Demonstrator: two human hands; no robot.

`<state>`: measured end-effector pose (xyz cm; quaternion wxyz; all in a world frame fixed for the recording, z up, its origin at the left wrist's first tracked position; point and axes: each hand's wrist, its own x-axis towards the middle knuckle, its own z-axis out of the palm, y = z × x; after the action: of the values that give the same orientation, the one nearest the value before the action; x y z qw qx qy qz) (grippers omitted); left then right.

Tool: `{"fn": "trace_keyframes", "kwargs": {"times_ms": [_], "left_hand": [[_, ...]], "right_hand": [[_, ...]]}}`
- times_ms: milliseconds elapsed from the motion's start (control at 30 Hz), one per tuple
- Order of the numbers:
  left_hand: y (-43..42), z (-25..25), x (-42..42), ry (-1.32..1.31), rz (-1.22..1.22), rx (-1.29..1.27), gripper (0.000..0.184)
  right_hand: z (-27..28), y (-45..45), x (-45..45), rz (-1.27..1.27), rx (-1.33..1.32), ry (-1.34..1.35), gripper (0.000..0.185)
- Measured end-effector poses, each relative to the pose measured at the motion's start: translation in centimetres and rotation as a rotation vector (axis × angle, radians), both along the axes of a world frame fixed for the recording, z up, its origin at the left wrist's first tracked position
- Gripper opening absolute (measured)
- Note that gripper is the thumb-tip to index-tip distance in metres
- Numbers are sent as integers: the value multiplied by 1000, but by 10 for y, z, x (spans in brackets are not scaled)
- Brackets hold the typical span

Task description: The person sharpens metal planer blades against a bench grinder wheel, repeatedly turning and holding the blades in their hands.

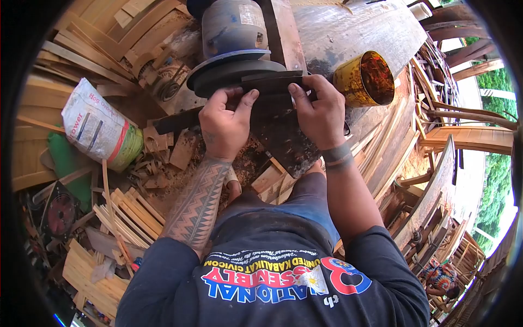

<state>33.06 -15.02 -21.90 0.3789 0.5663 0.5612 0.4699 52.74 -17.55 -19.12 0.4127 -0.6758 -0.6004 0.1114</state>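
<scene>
Both my hands hold a dark flat blade-like piece (pixel 272 83) level against the front of a round grinding wheel (pixel 234 76) on a blue bench grinder (pixel 234 27). My left hand (pixel 226 117) pinches its left end, thumb up, close to the wheel's rim. At the right end, my right hand (pixel 318 111) grips it between thumb and fingers. Beneath the piece is a dark, dusty support surface (pixel 289 141). Whether the piece touches the wheel is hard to make out.
A stained yellow can (pixel 365 80) stands right of my right hand. At left are a white sack (pixel 101 125) and wood strips (pixel 128 218). Boards and offcuts lie around. Another person (pixel 440 278) is at the far lower right.
</scene>
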Motion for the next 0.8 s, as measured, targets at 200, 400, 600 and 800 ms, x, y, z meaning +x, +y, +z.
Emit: {"fn": "trace_keyframes", "kwargs": {"times_ms": [200, 400, 600, 800], "left_hand": [[2, -2, -22, 67, 51, 123, 34], [2, 1, -40, 78, 48, 128, 34], [0, -1, -53, 74, 41, 90, 32], [-40, 17, -74, 115, -185, 392, 30]], "right_hand": [[-4, 3, -22, 24, 16, -45, 23], [-7, 6, -38, 42, 18, -42, 25], [1, 2, -49, 38, -49, -7, 27], [14, -72, -47, 42, -111, 226, 22]]}}
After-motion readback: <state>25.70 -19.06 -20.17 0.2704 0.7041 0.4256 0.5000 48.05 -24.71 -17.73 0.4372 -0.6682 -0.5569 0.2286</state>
